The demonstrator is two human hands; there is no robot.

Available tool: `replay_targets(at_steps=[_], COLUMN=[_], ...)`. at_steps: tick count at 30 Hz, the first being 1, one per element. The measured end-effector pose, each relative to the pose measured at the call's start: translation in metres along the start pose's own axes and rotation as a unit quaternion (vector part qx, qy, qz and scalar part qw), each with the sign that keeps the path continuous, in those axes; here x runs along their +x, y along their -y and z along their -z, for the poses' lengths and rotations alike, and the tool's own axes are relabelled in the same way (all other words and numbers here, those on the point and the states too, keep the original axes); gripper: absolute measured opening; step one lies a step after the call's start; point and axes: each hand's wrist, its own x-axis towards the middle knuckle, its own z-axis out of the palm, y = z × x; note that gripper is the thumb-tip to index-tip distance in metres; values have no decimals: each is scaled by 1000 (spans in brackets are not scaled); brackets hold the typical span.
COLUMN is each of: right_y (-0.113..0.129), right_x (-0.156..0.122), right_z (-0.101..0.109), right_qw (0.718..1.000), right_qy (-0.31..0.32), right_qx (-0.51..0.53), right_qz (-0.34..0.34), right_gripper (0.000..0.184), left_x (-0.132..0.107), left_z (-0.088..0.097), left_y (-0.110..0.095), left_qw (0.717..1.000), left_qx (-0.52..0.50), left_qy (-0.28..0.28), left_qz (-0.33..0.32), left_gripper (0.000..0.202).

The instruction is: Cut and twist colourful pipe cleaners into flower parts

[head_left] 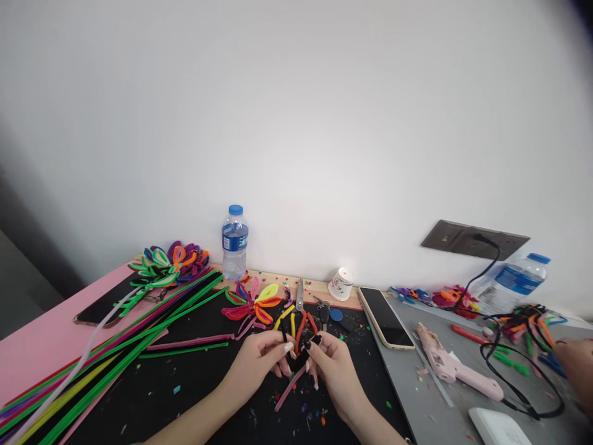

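My left hand and my right hand meet over the black mat, fingers pinched together on a black pipe cleaner bent between them. A pink pipe cleaner lies just under my hands. Beyond my fingertips sit red-handled scissors and a multicoloured pipe-cleaner flower.
Long green, yellow and pink pipe cleaners fan across the left. Finished flowers lie at the back left beside a water bottle. A paper cup, a phone, a pink glue gun and another person's hand are at the right.
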Motion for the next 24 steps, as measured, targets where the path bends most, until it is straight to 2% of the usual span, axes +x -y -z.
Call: replay_targets(at_steps=[4, 7, 12, 16, 24], right_y=[-1, 0, 1, -1, -1], right_x=[-1, -3, -3, -1, -1], right_z=[-4, -7, -10, -9, -9], right_qw=[1000, 1000, 1000, 999, 999], right_qy=[10, 15, 26, 29, 31], right_qx=[2, -1, -6, -16, -30], right_qz=[-16, -21, -16, -25, -32], right_gripper=[32, 32, 34, 33, 33], left_x=[0, -1, -3, -4, -8], left_z=[0, -1, -1, -1, -1], left_y=[2, 4, 4, 1, -1], left_qw=[999, 998, 996, 988, 944], left_qx=[-23, 8, 75, 145, 300], left_qy=[-44, -56, -44, -26, -9], left_qz=[-10, -13, -18, -47, -135], left_gripper=[18, 15, 19, 20, 24])
